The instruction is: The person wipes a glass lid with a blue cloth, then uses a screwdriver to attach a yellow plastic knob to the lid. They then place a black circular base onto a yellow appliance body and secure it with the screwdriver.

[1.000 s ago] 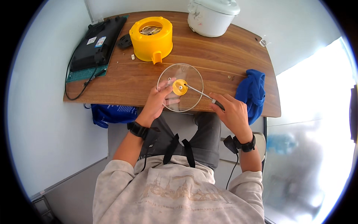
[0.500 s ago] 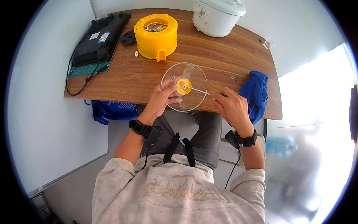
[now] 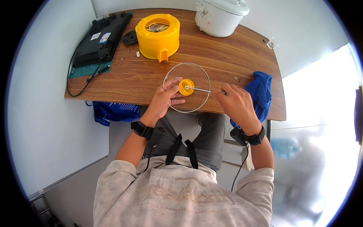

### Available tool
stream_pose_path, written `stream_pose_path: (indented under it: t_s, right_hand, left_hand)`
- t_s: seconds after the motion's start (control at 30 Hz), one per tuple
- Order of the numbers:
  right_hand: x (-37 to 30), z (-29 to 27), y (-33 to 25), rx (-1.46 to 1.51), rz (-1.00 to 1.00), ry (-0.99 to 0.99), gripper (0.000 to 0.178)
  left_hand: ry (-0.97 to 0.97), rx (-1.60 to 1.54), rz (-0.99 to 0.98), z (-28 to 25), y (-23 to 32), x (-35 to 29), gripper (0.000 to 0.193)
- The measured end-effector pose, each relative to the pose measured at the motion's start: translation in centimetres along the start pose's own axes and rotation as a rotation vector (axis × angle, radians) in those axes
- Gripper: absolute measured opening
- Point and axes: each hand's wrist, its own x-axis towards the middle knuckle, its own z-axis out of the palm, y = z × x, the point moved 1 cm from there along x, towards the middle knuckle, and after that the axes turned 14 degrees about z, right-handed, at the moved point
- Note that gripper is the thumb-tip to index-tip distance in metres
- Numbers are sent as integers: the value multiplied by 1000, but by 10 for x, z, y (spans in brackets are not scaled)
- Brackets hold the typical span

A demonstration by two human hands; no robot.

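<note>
A round clear glass lid (image 3: 197, 74) with a metal rim is held near the table's front edge. My left hand (image 3: 165, 96) grips its left side, thumb on top and fingers showing through the glass beneath. At the lid's middle sits a yellow round knob (image 3: 183, 92) with a hollow facing up. My right hand (image 3: 236, 101) is closed around a screwdriver (image 3: 201, 90), whose handle is mostly hidden by the fingers. Its thin metal shaft points left, nearly level, and the tip meets the knob's centre. A small ring-like vent (image 3: 176, 78) shows on the lid near my left fingertips.
Beyond the lid stands a yellow round housing (image 3: 159, 42) with wires inside. A white pot (image 3: 217, 19) is at the back, a black appliance (image 3: 94, 41) on a green mat (image 3: 81, 72) at left. Blue cloth (image 3: 261, 90) lies by my right hand; small parts are scattered about.
My right hand has shifted slightly right and turned, its fingers regripping the screwdriver. The shaft lies a little flatter. My left hand and the lid stay put.
</note>
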Motion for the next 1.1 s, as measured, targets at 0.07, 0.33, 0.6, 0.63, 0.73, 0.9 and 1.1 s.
stream_pose_path:
  t_s: [0.07, 0.33, 0.6, 0.63, 0.73, 0.9, 1.1]
  right_hand:
    - [2, -1, -3, -44, -7, -37, 34]
    - [-33, 34, -29, 284, 242, -125, 17]
    - [-49, 57, -75, 710, 612, -18, 32]
    - [-50, 58, -78, 752, 631, -16, 32]
    - [-52, 58, -82, 957, 811, -180, 33]
    - [-44, 36, -85, 1343, 1009, -403, 32]
    - [-50, 37, -60, 1021, 694, -97, 28]
  left_hand:
    - [8, -7, 2, 0, 0, 0, 46]
    - [39, -23, 50, 2, -4, -2, 46]
    - [110, 44, 172, 4, -12, -12, 46]
    - [111, 65, 205, 4, -12, -13, 46]
    - [63, 273, 296, 6, -7, -16, 46]
    - [105, 327, 481, 26, 6, -28, 43]
    - [72, 307, 460, 33, 33, -30, 44]
